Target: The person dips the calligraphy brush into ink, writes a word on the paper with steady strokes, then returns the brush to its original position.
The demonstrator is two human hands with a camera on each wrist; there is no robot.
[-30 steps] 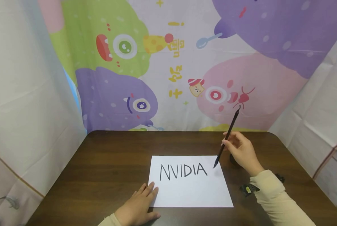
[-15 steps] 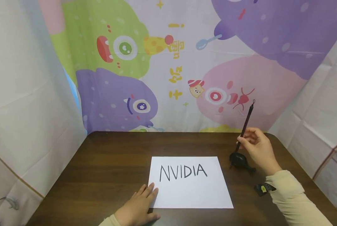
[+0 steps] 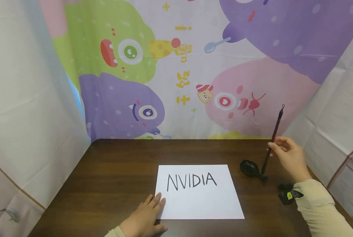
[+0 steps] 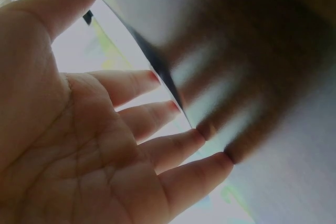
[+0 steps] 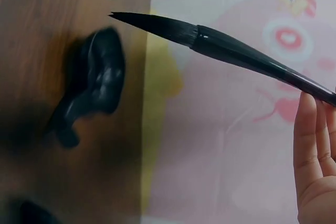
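Observation:
Between thumb and fingers, my right hand (image 3: 291, 159) holds a black ink brush (image 3: 276, 130) almost upright, its loop end up. In the right wrist view the brush (image 5: 226, 45) shows a dark, pointed bristle tip, apart from the dish. A black, gourd-shaped ink dish (image 3: 250, 168) lies on the table just left of the brush tip. A white paper sheet (image 3: 200, 205) bears the hand-drawn letters NVIDIA in black. My left hand (image 3: 143, 214) rests flat at the sheet's left edge, fingertips on the paper. Its fingers are spread and straight in the left wrist view.
The dark wooden table (image 3: 105, 177) has a patterned cloth (image 3: 182, 125) with cartoon monsters standing behind it. White fabric walls (image 3: 31, 98) close in both sides. A black camera with a yellow mark (image 3: 289, 195) sits at my right wrist.
My right hand has carried the brush from over the paper's upper right, past the ink dish, to its right side. The dish has come into full view. My left hand stays in place.

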